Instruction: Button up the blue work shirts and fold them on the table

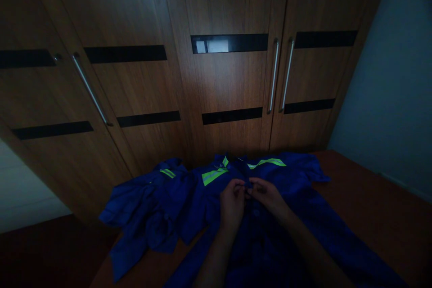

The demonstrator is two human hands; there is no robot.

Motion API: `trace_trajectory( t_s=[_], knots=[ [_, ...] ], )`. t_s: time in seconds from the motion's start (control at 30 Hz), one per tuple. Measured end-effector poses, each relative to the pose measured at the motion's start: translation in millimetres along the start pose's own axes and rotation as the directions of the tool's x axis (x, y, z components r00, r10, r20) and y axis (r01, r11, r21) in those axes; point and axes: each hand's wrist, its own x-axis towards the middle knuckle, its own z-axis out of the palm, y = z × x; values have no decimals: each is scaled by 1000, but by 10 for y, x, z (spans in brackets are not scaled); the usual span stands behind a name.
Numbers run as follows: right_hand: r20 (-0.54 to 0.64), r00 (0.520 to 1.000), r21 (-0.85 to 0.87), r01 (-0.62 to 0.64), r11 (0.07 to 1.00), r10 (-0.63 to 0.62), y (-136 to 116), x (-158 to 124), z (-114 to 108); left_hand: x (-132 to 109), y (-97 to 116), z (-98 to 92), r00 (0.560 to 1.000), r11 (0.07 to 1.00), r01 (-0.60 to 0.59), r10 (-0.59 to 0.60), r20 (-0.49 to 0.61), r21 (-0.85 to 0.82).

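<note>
A blue work shirt with yellow-green reflective stripes lies spread on a brown table, collar away from me. My left hand and my right hand meet at the shirt's front placket, just below the collar. Both hands have their fingers pinched together on the fabric edges there. A sleeve is bunched up to the left and hangs over the table's edge. The room is dim, so what sits between the fingertips is hard to make out.
A wooden wardrobe with long metal handles stands right behind the table. A pale wall is on the right. Dark floor shows at the lower left.
</note>
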Motion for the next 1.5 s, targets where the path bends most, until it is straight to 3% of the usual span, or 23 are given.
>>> trace_trajectory(
  t_s=[0.17,0.27,0.5,0.77,1.03,1.2,1.27,1.37,1.5],
  knots=[
    [90,996,-6,20,1000,-20,99,12,25,-20,3,-19,992,953,-123,128,0,277],
    [134,991,-16,21,1000,-19,129,1,39,-18,-2,-29,986,922,-158,168,1,354],
    [241,970,-60,43,997,-27,126,-40,49,31,-45,-92,989,950,-149,142,45,273],
    [263,959,-182,157,971,-105,10,-102,64,73,-96,-76,998,988,-48,52,-20,149],
    [76,961,-496,268,826,-266,47,-32,41,76,-134,-68,997,997,15,-10,-75,72],
    [62,942,-612,296,733,-329,34,-39,24,49,-125,-56,997,998,38,-34,-64,54],
    [21,955,-563,257,786,-297,6,-45,32,44,-124,-50,998,997,38,-34,-54,70],
    [-64,988,-356,111,928,-143,-22,-36,46,47,-112,-41,999,992,17,-12,-43,125],
    [-17,1000,-225,-15,974,12,0,-16,6,57,-100,-53,999,967,-31,36,-16,252]
  ],
)
